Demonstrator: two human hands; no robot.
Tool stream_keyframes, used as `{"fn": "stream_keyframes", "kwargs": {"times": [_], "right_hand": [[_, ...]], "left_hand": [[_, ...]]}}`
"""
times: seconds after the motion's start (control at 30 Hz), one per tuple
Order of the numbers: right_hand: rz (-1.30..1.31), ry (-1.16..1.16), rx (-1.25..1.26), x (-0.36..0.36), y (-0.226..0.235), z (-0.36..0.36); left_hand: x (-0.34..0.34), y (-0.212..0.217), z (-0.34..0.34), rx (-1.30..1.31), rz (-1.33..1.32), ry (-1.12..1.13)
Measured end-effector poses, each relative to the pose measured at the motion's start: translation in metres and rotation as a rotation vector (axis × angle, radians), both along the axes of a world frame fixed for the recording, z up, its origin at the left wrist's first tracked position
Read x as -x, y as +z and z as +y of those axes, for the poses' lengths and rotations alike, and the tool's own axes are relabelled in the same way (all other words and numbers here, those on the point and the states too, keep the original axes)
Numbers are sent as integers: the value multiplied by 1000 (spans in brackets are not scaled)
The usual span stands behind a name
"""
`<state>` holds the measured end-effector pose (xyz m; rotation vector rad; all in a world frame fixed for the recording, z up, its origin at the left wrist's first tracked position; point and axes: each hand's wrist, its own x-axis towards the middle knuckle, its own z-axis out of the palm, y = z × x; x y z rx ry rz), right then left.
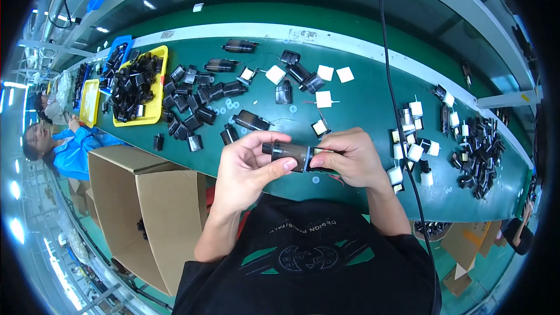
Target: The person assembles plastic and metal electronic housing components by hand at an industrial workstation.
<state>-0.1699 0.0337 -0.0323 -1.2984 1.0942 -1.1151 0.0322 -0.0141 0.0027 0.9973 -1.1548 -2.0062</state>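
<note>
Both hands at the near edge of the green work table, roughly centred. Left hand: thumb and fingers closed around the left part of a smoky, translucent plastic cylinder with a black end. Right hand: fingers pinching its right end, which is partly hidden by them. Cylinder held lengthwise left to right, above the table's near edge; pale blue band visible between the hands.

Far of the hands: similar dark cylinder with a thin wire, lying on its side; white square block with a side stem farther off. Left: loose black plastic parts, then yellow plastic tray heaped with more. Right: thin black cable crossing in front of scattered black-and-white pieces. Near left: open brown cardboard box.
</note>
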Motion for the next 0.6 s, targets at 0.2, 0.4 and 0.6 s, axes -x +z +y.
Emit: {"fn": "stream_keyframes", "kwargs": {"times": [0.2,0.4,0.6], "right_hand": [[-104,10,-199,-8,10,-11],[-182,12,-191,-10,4,-17],[-160,21,-258,-13,6,-13]], "left_hand": [[-1,9,-8,-3,-58,71],[-1,8,-16,-36,-32,54],[-3,10,-10,37,-101,58]]}}
